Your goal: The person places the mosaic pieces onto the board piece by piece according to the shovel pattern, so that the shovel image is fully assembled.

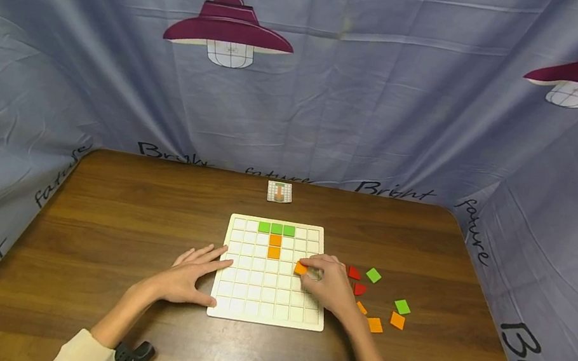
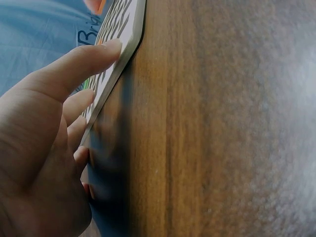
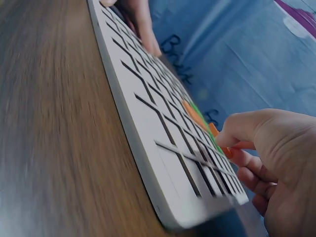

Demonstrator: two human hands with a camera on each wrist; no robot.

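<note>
A pale square grid board (image 1: 237, 291) lies on the table in the head view. Three green square tiles (image 1: 277, 229) fill the middle of its far row, and two orange square tiles (image 1: 273, 253) run down from the centre one. My right hand (image 1: 331, 286) pinches another orange tile (image 1: 300, 269) between thumb and fingers over the board's right half; the right wrist view shows this tile (image 3: 227, 152) partly hidden by the fingertips. Along the board's left edge my left hand (image 1: 183, 281) rests with fingers spread, thumb and fingertips at the rim, holding no tile.
Right of the board lie loose red pieces (image 1: 354, 273), green tiles (image 1: 403, 307) and orange tiles (image 1: 375, 325), some partly behind the right hand. A small card (image 1: 279, 192) with a printed grid pattern sits beyond the board, near the wooden table's far edge. Curtains (image 1: 323, 115) surround the table.
</note>
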